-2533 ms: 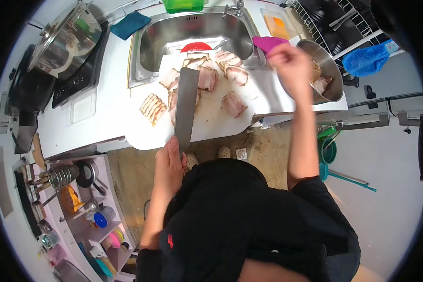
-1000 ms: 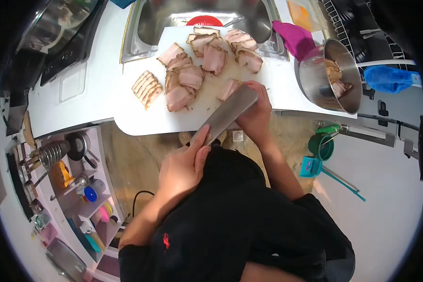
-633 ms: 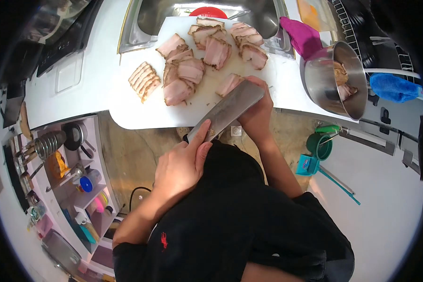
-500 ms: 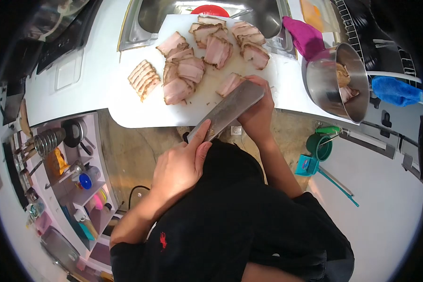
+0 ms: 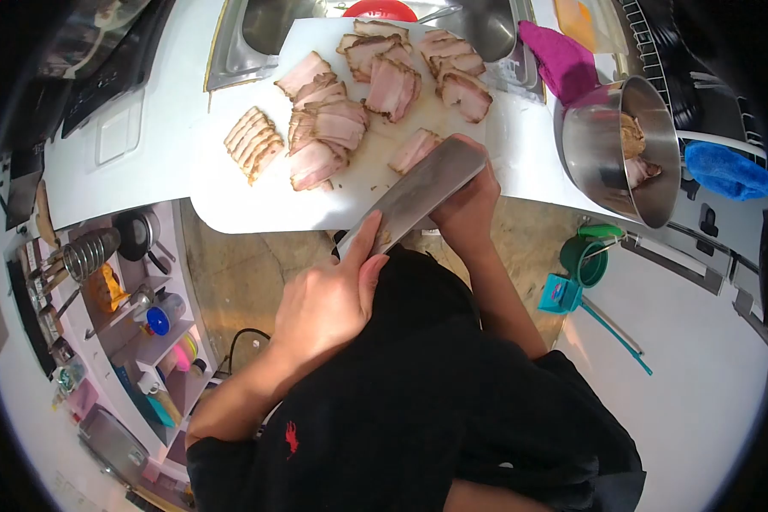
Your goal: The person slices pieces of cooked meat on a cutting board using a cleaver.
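My left hand (image 5: 326,299) is closed on a wide cleaver (image 5: 418,194), its index finger and thumb lying on the near end of the blade. The blade slants up to the right, over the front edge of the white cutting board (image 5: 230,209). My right hand (image 5: 476,196) is at the blade's far end; most of its fingers are hidden behind the steel. A piece of cooked pork belly (image 5: 414,151) shows on the board just beyond the blade. Farther back lie piles of sliced pork belly (image 5: 337,124), and a neat row of thin slices (image 5: 253,145) sits on the left.
Behind the board is a metal sink (image 5: 269,34) with a red bowl (image 5: 381,10). At the right stands a steel pot (image 5: 593,145) with meat pieces inside, near a purple cloth (image 5: 563,64). Shelves (image 5: 166,341) are low on the left; a teal dustpan (image 5: 561,294) is below right.
The view has shifted slightly. The cleaver and both hands keep almost the same pose, and the pork slices on the board look unchanged.
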`<state>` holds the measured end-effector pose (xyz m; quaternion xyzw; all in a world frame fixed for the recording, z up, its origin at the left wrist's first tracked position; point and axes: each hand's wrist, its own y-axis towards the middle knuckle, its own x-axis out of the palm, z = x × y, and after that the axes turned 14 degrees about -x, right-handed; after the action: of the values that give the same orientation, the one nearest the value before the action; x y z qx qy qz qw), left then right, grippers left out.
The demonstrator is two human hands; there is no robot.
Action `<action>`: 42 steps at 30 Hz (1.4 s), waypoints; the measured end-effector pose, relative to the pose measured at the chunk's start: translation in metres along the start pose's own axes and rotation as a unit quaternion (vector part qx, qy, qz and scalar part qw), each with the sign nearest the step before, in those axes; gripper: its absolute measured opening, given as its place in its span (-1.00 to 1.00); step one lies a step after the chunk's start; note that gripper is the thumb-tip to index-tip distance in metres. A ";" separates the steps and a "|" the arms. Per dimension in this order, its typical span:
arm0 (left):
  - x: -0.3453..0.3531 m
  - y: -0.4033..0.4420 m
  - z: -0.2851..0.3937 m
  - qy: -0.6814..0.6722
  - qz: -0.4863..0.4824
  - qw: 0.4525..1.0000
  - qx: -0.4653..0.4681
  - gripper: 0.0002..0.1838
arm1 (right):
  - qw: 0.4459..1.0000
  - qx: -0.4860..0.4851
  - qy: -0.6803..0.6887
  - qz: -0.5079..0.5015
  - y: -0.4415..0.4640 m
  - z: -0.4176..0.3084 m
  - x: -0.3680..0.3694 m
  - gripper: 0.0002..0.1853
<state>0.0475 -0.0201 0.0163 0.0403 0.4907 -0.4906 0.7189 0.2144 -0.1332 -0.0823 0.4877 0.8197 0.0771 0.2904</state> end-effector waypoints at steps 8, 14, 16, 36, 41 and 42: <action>-0.005 0.014 0.019 0.019 -0.043 0.999 -0.019 -0.50 | 1.000 0.000 0.000 -0.015 0.002 -0.006 -0.003 -0.41; 0.002 0.030 0.037 0.018 -0.039 0.999 -0.014 -0.49 | 0.999 -0.014 -0.028 -0.012 0.003 -0.005 0.000 -0.43; 0.003 0.032 0.038 0.023 -0.031 0.999 -0.008 -0.49 | 0.999 -0.019 -0.039 -0.015 0.002 -0.004 -0.001 -0.42; 0.002 0.024 0.028 0.069 -0.034 0.997 -0.022 -0.46 | 0.998 -0.034 -0.054 -0.012 -0.001 0.001 0.001 -0.47; 0.004 0.039 0.044 0.071 -0.050 0.996 -0.027 -0.49 | 0.998 -0.025 -0.059 0.003 -0.003 0.003 0.005 -0.45; 0.003 0.038 0.043 0.076 -0.047 0.996 -0.024 -0.49 | 0.998 -0.020 -0.051 0.002 -0.002 0.002 0.004 -0.45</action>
<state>0.1044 -0.0260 0.0199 0.0373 0.5571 -0.5074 0.6564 0.2121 -0.1315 -0.0861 0.4864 0.8013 0.0686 0.3416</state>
